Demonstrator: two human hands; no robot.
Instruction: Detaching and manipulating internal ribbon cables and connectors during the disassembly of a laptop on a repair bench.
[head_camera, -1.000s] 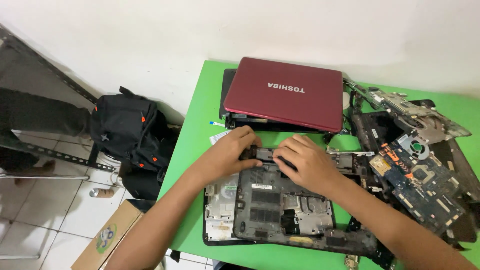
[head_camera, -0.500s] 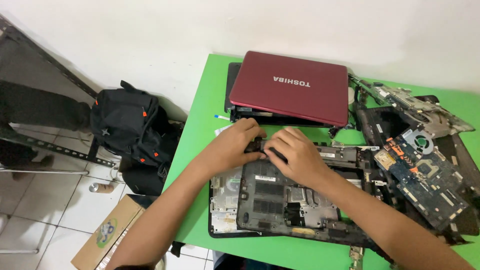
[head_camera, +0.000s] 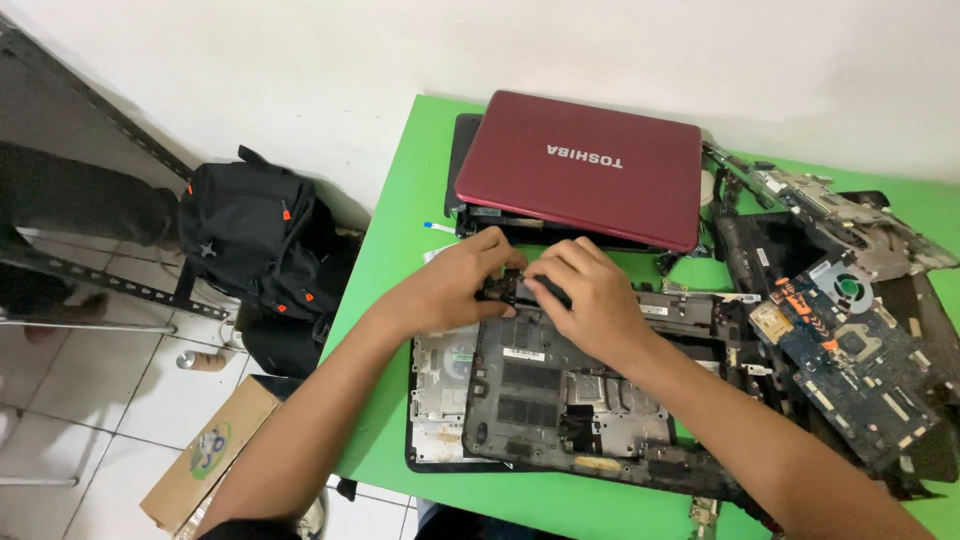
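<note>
- While both hands work at the far edge of the black laptop base (head_camera: 560, 400), left hand (head_camera: 455, 285) and right hand (head_camera: 590, 295) fingers pinch a small black part (head_camera: 500, 290).
- Red laptop (head_camera: 585, 165) lies closed just beyond.

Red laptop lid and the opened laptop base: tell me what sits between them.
In the head view, both hands fill that stretch: the left hand and right hand pinch a small dark part at the opened laptop base's far edge, below the red laptop lid.
</note>
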